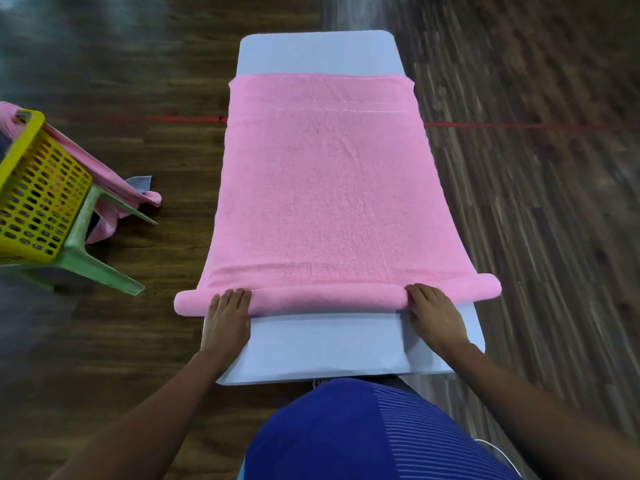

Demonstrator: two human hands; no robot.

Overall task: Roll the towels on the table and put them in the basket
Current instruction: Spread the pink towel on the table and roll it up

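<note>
- Where the pink towel (325, 188) has been curled up at its near end, a low roll (329, 296) lies straight across the table (318, 53), and both ends of the roll stick out past the table's long sides.
- The left hand (227, 317) lies flat on the roll near its left end, fingers straight and together, pressing down rather than gripping.
- The right hand (434, 313) rests the same way near the roll's right end, fingers straight and open on the cloth.
- Beyond the roll, the towel is spread flat and covers the full width of the table, with its side edges at or just over the table's edges.
- The towel's far hem stops short of the far end, leaving a bare strip of pale grey-blue tabletop there.
- Another bare strip of tabletop shows between the roll and the near edge, just beside the person's blue shirt (346, 434).
- A yellow slotted basket (34, 199) sits at the far left on a green plastic stool (93, 258), well apart from the table, with open floor between them.
- More pink cloth (114, 188) hangs beside the basket down to the floor.
- Dark wood-plank flooring (138, 81) surrounds the table, crossed by a thin red line (173, 118) that passes under it.
</note>
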